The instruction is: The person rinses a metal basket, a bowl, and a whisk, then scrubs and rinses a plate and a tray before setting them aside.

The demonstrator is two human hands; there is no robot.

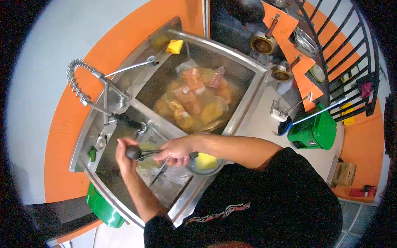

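My left hand point(123, 159) cups the dark round head of a long utensil point(134, 152) over the near sink basin point(167, 192). My right hand point(175, 151) is closed around the same utensil's thin handle, whose dark end sticks out past my fingers. Both hands sit just below the black spray nozzle point(130, 122) of the coiled faucet point(82, 78). Right of my right hand, a metal bowl point(194, 167) with something yellow point(205, 161) in it rests on the sink's edge.
The far basin point(244, 70) holds several clear bags of orange and yellow food point(194, 99). A yellow sponge point(174, 46) lies on the back ledge. Small pans point(262, 44) sit on an orange shelf. A green bin point(316, 130) stands at right, another green object point(101, 208) below the sink.
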